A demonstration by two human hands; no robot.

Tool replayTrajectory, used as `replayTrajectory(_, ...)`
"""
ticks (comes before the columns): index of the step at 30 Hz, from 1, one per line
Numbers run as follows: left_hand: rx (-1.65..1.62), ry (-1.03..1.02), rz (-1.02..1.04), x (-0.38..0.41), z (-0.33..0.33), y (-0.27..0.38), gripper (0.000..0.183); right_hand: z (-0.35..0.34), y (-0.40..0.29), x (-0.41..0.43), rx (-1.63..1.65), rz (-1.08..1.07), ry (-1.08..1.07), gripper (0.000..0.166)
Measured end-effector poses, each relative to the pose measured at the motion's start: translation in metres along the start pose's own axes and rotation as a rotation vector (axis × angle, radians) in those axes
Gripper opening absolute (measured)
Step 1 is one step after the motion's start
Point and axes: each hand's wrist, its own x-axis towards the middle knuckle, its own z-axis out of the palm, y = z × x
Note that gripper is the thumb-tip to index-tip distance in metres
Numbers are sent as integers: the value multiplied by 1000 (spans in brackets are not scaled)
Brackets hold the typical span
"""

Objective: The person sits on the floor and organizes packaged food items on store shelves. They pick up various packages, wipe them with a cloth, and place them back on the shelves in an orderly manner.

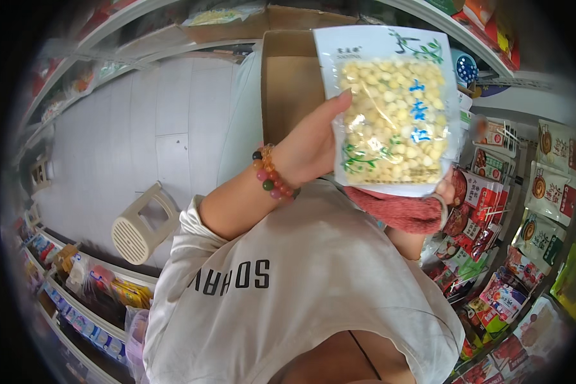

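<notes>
My left hand (314, 139), with a beaded bracelet on the wrist, grips the left edge of a sealed plastic bag of pale yellow kernels (396, 120), its thumb lying over the front. The bag is upright before me, with blue writing and green leaf prints on its face. At the bag's lower right corner, the fingertips of my right hand (445, 188) show; most of that hand is hidden. Against it and under the bag is a red knitted fabric piece (398, 209) with a pale edge. Whether it is worn or held is unclear.
An open cardboard box (288, 91) stands behind my left hand, partly covered by the bag. A beige plastic stool (146, 223) is on the grey floor (173, 101) to the left. Shelves of goods (91, 307) curve around the lower left. Several food packets (489, 192) hang at the right.
</notes>
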Motion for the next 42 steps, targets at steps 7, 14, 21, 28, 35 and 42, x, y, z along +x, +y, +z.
replayTrajectory(7,-167,-153,132,-4,-20,24,57,-20,-24,4,-295,-10,429,41)
replayTrajectory(14,-55,-70,58,-7,-24,4,51,63,27,44,-1149,-495,-101,46)
replayTrajectory(21,-11,-101,30,-23,-34,5,55,55,39,85,-1487,-530,-173,40)
replayTrajectory(28,-14,-155,-22,-26,-40,12,59,7,6,80,-312,-37,258,44)
replayTrajectory(35,383,83,-57,-25,-21,10,50,-25,19,3,-247,378,-109,89)
replayTrajectory(42,803,206,83,-49,-17,18,34,-24,16,11,-651,363,-215,58)
